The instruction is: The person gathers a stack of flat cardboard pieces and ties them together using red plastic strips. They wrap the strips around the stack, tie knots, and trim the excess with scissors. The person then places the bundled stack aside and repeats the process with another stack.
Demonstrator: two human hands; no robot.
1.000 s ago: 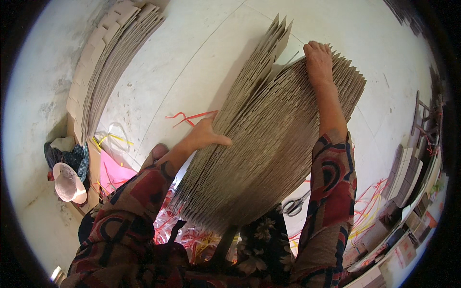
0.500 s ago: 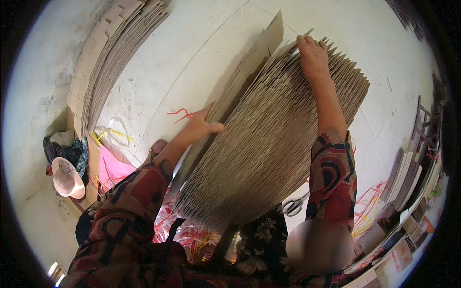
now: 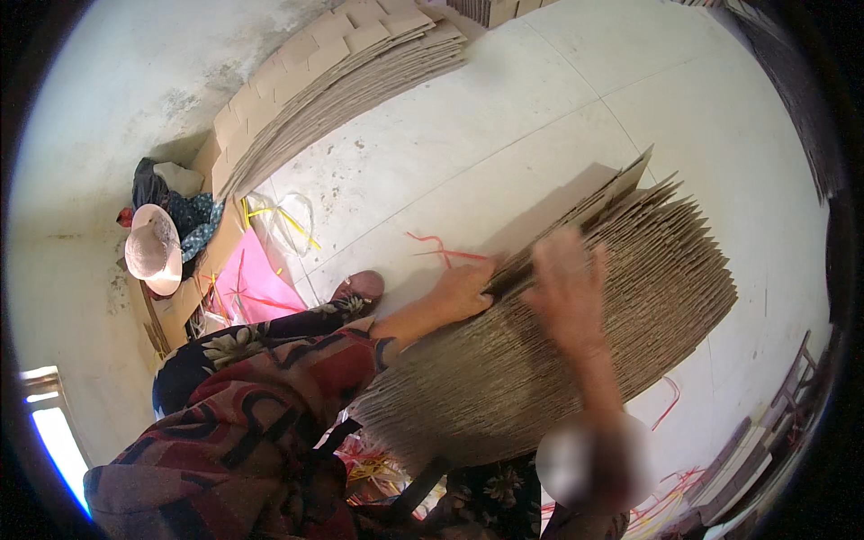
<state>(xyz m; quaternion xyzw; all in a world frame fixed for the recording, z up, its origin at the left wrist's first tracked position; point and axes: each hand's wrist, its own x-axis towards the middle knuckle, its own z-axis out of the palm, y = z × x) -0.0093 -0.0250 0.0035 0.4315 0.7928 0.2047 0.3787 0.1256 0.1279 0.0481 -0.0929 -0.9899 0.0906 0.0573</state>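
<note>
A thick bundle of brown corrugated cardboard sheets (image 3: 504, 387) stands on edge in front of me, with its zigzag edges upward. At its left side a few sheets (image 3: 605, 200) lean slightly apart, leaving a dark gap. My left hand (image 3: 461, 292) is closed over the upper edge of these outer sheets, its fingertips partly hidden. Above the bundle, by that gap, is my right hand (image 3: 572, 292), slightly blurred, its fingers apart and nothing visible in them.
Another long row of cardboard (image 3: 351, 81) lies along the wall. A pale hat (image 3: 153, 249), dark cloth and a pink sheet (image 3: 256, 283) are at the left. Red straps (image 3: 445, 249) lie on the tiled floor. My shoe (image 3: 362, 285) is left of the bundle. A ladder-like frame (image 3: 796, 382) stands at the right.
My right hand has come back from the bundle's far end toward its middle left and opened. My left hand has closed on the outer sheets. The view has shifted, and the gap looks narrower.
</note>
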